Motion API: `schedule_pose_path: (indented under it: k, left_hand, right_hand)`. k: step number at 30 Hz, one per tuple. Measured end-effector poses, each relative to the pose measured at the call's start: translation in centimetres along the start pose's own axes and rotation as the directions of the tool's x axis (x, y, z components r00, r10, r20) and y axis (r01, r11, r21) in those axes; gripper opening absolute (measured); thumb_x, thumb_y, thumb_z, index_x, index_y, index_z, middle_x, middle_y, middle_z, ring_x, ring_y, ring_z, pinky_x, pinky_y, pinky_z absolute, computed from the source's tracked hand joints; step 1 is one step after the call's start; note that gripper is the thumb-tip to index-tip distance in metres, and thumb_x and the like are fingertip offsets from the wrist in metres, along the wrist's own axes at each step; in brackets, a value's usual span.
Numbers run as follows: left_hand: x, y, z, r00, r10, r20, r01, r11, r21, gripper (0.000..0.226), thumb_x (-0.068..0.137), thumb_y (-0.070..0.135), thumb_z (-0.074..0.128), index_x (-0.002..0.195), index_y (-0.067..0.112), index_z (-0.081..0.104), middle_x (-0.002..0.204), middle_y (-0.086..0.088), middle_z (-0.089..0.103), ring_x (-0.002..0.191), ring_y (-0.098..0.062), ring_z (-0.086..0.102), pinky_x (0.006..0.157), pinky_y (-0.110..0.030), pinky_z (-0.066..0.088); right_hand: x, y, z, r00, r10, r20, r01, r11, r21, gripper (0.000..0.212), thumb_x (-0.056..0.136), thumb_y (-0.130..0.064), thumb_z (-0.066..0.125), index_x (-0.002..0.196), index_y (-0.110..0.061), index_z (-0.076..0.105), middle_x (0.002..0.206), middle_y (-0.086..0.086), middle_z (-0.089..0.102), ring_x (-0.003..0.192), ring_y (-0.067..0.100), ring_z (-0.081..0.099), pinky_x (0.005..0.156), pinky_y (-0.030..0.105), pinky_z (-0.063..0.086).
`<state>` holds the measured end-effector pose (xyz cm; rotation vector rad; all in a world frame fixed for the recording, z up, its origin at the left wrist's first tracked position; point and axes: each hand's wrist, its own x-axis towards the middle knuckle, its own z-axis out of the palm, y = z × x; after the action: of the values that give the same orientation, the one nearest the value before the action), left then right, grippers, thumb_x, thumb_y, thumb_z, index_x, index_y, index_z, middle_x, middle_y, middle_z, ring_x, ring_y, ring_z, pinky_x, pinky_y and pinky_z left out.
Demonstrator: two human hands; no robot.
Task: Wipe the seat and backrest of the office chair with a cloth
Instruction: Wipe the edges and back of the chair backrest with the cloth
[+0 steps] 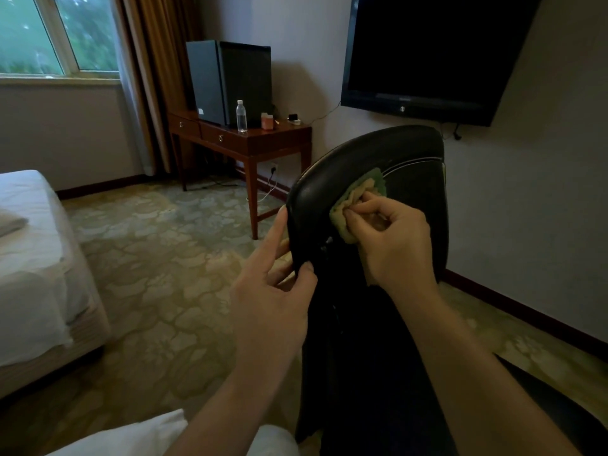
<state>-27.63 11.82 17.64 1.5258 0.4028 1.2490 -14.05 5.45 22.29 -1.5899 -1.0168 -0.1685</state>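
**While the backrest (pixel 332 179) is steadied, the cloth (pixel 358 197) is pressed to its upper part**

Because the yellow-green cloth is bunched and pinched between the thumb and curled fingers of the right hand (pixel 394 240), only a small patch is laid against the black padding, just below the curved top rim. The left edge of the backrest is gripped by the left hand (pixel 269 291), with the thumb on the near face, the fingers wrapped behind and the forefinger stretched up along the rim.

The step in hand is judged to be the wiping of the backrest; the seat is lost in the dark below and cannot be made out. A better pass would be had if the cloth were flattened under the fingers, so that more of it is brought to bear, and if overlapping strokes were drawn from the rim downward. The pale seam (pixel 411 164) beside the cloth is best followed, since dirt may be lodged there.

Open room is found on the left, over the carpet (pixel 158 258) between the bed (pixel 33 258) and the table (pixel 263 141). On the right the wall (pixel 526 225) is near, so sweeps there are to be kept short.
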Motion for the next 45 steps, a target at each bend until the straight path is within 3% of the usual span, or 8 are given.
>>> schedule_pose_path:
  k: [7,14,21,23,33,36,40,45]
  left_hand:
    - [0.0,0.4,-0.1,1.000,0.008,0.018,-0.007,1.000,-0.010,0.073,0.093,-0.006,0.066,0.137,0.049,0.049,0.117,0.014,0.073,0.094,-0.007,0.075,0.074,-0.019,0.060]
    - [0.4,0.5,-0.2,1.000,0.003,0.027,-0.003,1.000,0.004,0.072,0.093,-0.002,0.069,0.138,0.051,0.049,0.119,0.012,0.072,0.102,-0.011,0.074,0.082,-0.026,0.062]
    - [0.1,0.3,0.0,1.000,0.006,0.008,-0.006,1.000,-0.001,0.073,0.093,-0.004,0.068,0.135,0.052,0.049,0.116,0.015,0.072,0.099,-0.008,0.074,0.078,-0.020,0.060]
    - [0.1,0.3,0.0,1.000,0.004,0.005,-0.004,1.000,-0.011,0.073,0.092,-0.005,0.068,0.134,0.052,0.049,0.114,0.016,0.073,0.097,-0.007,0.075,0.076,-0.019,0.060]
    - [0.2,0.2,0.1,1.000,0.003,0.005,-0.003,1.000,0.009,0.072,0.093,-0.001,0.068,0.136,0.053,0.049,0.120,0.014,0.071,0.100,-0.011,0.075,0.079,-0.024,0.061]
    - [-0.1,0.1,0.1,1.000,-0.002,-0.004,0.002,1.000,0.000,0.071,0.093,0.000,0.069,0.136,0.052,0.049,0.118,0.013,0.071,0.099,-0.009,0.074,0.078,-0.024,0.062]
    - [-0.1,0.2,0.1,1.000,-0.010,-0.021,0.010,1.000,0.005,0.071,0.092,0.000,0.069,0.133,0.054,0.050,0.114,0.016,0.072,0.100,-0.008,0.074,0.077,-0.019,0.060]
    - [0.3,0.2,0.1,1.000,-0.023,0.012,0.023,1.000,0.007,0.072,0.093,-0.001,0.068,0.135,0.053,0.048,0.119,0.014,0.070,0.096,-0.006,0.074,0.074,-0.019,0.060]
  right_hand:
    - [-0.4,0.2,0.2,0.995,-0.105,0.005,0.104,0.988,-0.114,0.016,0.089,-0.018,0.068,0.085,-0.033,0.067,0.081,-0.032,0.058,0.088,-0.011,0.061,0.076,0.004,0.045]
    - [2.1,0.7,-0.4,0.998,0.025,-0.060,-0.030,0.996,-0.083,0.027,0.092,-0.020,0.065,0.077,-0.041,0.062,0.076,-0.024,0.063,0.081,-0.011,0.061,0.069,0.007,0.047]
    - [-0.6,1.6,0.2,0.998,-0.059,-0.007,0.058,0.996,-0.072,0.013,0.088,-0.027,0.068,0.092,-0.038,0.066,0.106,-0.028,0.058,0.110,-0.002,0.057,0.091,0.016,0.047]
    - [-0.6,1.6,0.2,0.998,-0.064,0.003,0.064,0.997,-0.051,0.014,0.088,-0.024,0.068,0.095,-0.036,0.065,0.111,-0.023,0.059,0.111,-0.010,0.054,0.092,0.010,0.045]
    - [1.0,2.2,-0.3,0.998,-0.052,0.037,0.049,0.997,0.062,0.021,0.090,-0.015,0.066,0.096,-0.035,0.065,0.102,-0.031,0.060,0.103,-0.011,0.060,0.086,0.009,0.048]
    - [0.0,3.1,0.2,0.990,-0.137,0.016,0.135,0.988,0.077,0.023,0.087,-0.019,0.067,0.099,-0.039,0.064,0.118,-0.030,0.058,0.121,0.001,0.057,0.099,0.026,0.050]
    - [0.2,4.7,-0.2,0.985,-0.172,0.023,0.169,0.981,0.095,0.020,0.083,-0.024,0.068,0.103,-0.029,0.068,0.133,-0.006,0.060,0.135,0.012,0.047,0.107,0.047,0.045]
    - [2.3,5.0,-1.0,0.994,-0.096,0.055,0.089,0.987,0.131,0.020,0.085,-0.015,0.068,0.101,-0.028,0.070,0.133,-0.011,0.059,0.135,0.002,0.044,0.111,0.033,0.041]
